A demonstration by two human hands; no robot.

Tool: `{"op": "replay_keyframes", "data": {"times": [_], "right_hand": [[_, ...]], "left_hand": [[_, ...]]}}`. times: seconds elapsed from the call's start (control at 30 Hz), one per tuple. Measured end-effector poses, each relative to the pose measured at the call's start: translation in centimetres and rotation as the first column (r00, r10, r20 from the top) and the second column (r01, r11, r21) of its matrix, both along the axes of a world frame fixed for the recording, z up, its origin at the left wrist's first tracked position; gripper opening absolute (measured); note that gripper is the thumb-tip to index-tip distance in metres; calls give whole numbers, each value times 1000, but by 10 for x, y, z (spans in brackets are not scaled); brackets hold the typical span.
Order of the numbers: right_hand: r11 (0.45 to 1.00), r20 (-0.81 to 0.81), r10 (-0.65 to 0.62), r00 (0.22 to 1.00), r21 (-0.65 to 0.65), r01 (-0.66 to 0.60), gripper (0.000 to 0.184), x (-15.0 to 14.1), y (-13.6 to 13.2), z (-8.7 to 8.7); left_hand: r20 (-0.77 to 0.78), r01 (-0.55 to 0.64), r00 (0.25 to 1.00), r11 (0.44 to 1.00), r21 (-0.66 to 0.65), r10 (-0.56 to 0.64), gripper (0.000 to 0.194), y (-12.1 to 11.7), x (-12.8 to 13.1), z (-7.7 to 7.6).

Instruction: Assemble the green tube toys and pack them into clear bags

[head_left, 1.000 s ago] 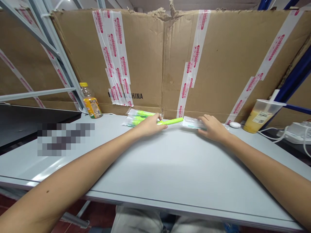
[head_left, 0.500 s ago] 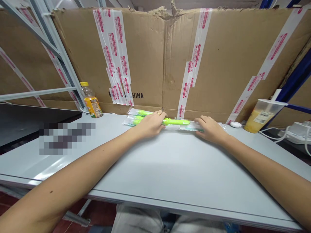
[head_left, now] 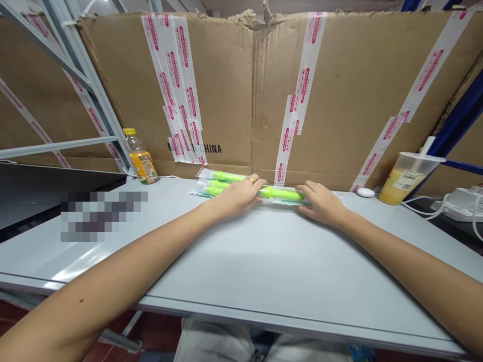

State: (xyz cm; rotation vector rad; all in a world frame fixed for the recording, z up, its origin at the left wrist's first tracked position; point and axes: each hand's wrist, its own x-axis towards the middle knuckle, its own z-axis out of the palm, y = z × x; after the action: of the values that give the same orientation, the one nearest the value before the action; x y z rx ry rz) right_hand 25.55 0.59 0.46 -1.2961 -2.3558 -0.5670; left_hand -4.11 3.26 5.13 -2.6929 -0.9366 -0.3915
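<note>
Bright green sticks (head_left: 284,193) in clear plastic sleeves lie at the back of the table, along the foot of the cardboard. My left hand (head_left: 242,195) is closed over the middle of the front stick, a ring on one finger. At its right end, my right hand (head_left: 320,202) has thumb and fingers closed on the clear plastic sleeve (head_left: 267,202). A second green stick (head_left: 226,176) lies behind, partly covered by my left hand. The fingertips of my left hand are partly hidden.
A tall cardboard sheet (head_left: 226,90) with printed tape stands behind the grey table (head_left: 264,266). At the left is a yellow-capped juice bottle (head_left: 143,161). On the right are a white oval object (head_left: 365,192), a plastic drink cup (head_left: 405,178) and a white power strip (head_left: 462,206) with cables.
The front green stick has slid slightly right and now appears covered by the clear sleeve. My left hand has shifted a little right, and my right hand slightly left.
</note>
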Motion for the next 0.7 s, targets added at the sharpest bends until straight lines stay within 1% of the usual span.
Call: {"op": "replay_keyframes", "data": {"times": [0.07, 0.17, 0.27, 0.5, 0.6, 0.7], "right_hand": [[1000, -22, 14, 1000, -11, -14, 39, 0, 0, 0], [999, -54, 25, 998, -25, -27, 38, 1, 0, -1], [999, -70, 22, 997, -40, -25, 36, 0, 0, -3], [997, -121, 0, 993, -80, -10, 32, -6, -2, -4], [994, -128, -11, 992, -109, -4, 31, -7, -2, -4], [991, -124, -25, 992, -134, 9, 32, -7, -3, -4]], "left_hand": [[52, 30, 998, 997, -71, -27, 26, 0, 0, -1], [184, 82, 982, 980, -182, -48, 22, -2, 2, -2], [303, 117, 952, 961, -252, -37, 18, -3, 5, -3], [428, 122, 904, 952, -281, 11, 15, 1, 10, -13], [430, 136, 903, 952, -273, -6, 16, 3, 10, -15], [397, 136, 918, 951, -277, -16, 19, 5, 8, -14]]}}
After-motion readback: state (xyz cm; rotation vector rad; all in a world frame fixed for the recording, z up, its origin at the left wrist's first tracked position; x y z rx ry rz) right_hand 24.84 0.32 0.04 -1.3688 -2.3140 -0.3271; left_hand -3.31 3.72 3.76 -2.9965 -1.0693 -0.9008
